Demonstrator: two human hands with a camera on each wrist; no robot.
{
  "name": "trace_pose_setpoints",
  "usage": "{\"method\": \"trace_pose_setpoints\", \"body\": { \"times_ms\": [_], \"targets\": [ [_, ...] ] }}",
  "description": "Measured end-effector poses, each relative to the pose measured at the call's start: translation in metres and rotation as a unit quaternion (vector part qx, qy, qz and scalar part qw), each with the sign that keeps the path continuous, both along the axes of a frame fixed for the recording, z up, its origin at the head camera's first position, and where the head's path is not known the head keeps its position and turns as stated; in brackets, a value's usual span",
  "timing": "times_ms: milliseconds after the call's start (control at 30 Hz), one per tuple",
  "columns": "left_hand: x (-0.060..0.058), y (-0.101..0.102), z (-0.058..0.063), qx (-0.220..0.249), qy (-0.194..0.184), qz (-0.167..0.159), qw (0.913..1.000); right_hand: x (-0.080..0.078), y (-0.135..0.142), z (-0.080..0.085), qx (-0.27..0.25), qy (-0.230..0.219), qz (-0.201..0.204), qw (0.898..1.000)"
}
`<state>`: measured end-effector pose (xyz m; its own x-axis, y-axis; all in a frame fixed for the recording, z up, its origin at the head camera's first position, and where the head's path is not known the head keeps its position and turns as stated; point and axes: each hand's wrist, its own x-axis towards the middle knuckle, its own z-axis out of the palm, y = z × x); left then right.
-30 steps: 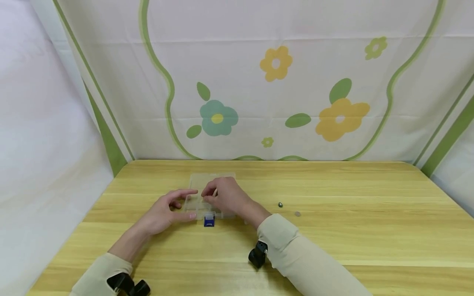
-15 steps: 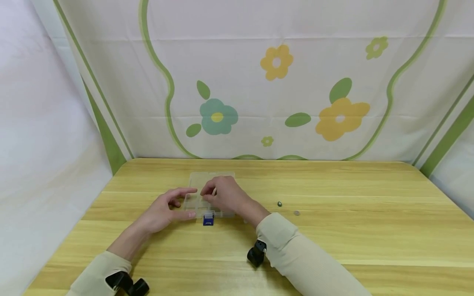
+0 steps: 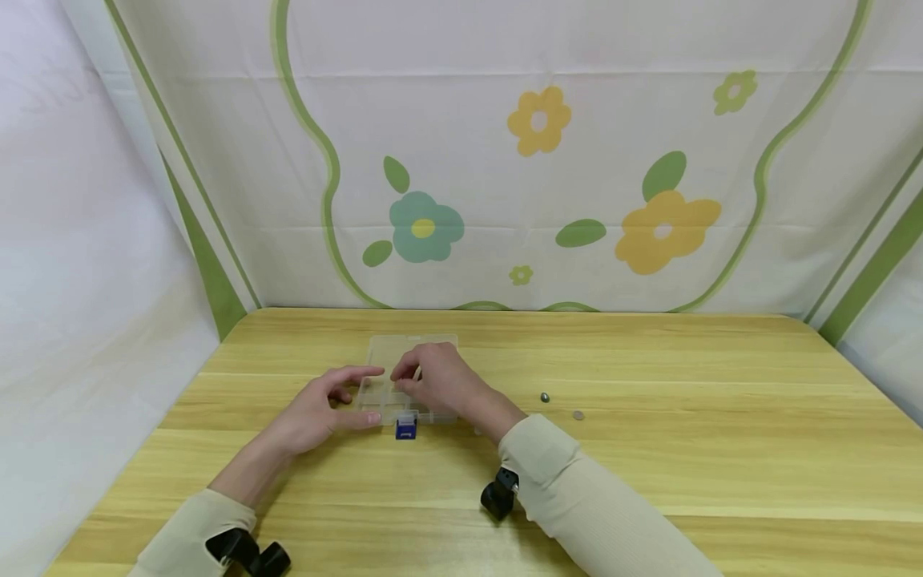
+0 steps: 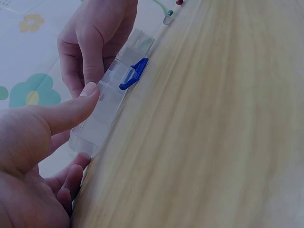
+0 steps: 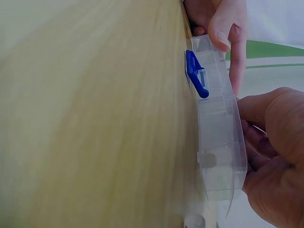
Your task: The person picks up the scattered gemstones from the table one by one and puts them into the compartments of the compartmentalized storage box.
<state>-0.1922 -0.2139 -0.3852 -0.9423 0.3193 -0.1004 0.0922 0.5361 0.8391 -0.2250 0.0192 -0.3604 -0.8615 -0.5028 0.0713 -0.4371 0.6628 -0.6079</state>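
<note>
Bracing the box, head view: I see the clear compartment box (image 3: 395, 403) on the wooden table (image 3: 649, 489), left of centre, its lid (image 3: 384, 350) apparently laid back and its blue latch (image 3: 406, 428) jutting out on the near side.
Left hand, head view: the left hand (image 3: 317, 413) spans the box's left end, thumb and forefinger nearly straight and widely parted. I judge this a light brace; even pressure from both should stop the box sliding.
Right hand, head view: the right hand (image 3: 440, 381) is over the compartments, thumb and forefinger bent close together; I cannot tell whether anything lies between them.
Loose pieces, head view: a dark bead (image 3: 545, 397) and a pale disc (image 3: 578, 415) lie well to the right; I would keep the right sleeve (image 3: 548, 457) clear of them.
Thumb, left wrist view: the left thumb appears to touch the top edge of the front wall. I would press gently, since thin plastic may tip.
Far end, left wrist view: a red bead (image 4: 179, 2) lies beyond the box.
Wall, right wrist view: the right fingertips are hidden, so I would work slowly and withdraw straight upward.
Near end, right wrist view: a clear piece (image 5: 194, 221) lies just beside the box; the right palm should avoid it.
</note>
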Motion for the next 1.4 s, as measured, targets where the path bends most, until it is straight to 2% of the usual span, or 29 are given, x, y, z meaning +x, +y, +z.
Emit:
{"method": "trace_pose_setpoints", "body": {
  "times_ms": [633, 867, 967, 1167, 1400],
  "targets": [
    [-0.001, 0.003, -0.002, 0.004, -0.007, 0.004, 1.0, 0.002, 0.001, -0.002, 0.014, 0.017, 0.001, 1.0],
    [-0.001, 0.001, -0.001, 0.002, -0.004, 0.008, 1.0, 0.002, -0.001, -0.001, 0.012, 0.039, 0.008, 0.999],
    [-0.001, 0.001, 0.0, 0.002, -0.005, 0.008, 0.9999, 0.003, 0.001, 0.001, 0.008, 0.034, 0.007, 0.999],
    [0.0, 0.001, 0.001, 0.002, -0.003, 0.006, 1.0, 0.005, 0.012, 0.008, -0.019, -0.003, -0.006, 1.0],
    [0.001, 0.0, 0.001, -0.007, 0.007, 0.002, 1.0, 0.01, 0.032, 0.013, -0.042, -0.009, -0.011, 0.999]
  ]
}}
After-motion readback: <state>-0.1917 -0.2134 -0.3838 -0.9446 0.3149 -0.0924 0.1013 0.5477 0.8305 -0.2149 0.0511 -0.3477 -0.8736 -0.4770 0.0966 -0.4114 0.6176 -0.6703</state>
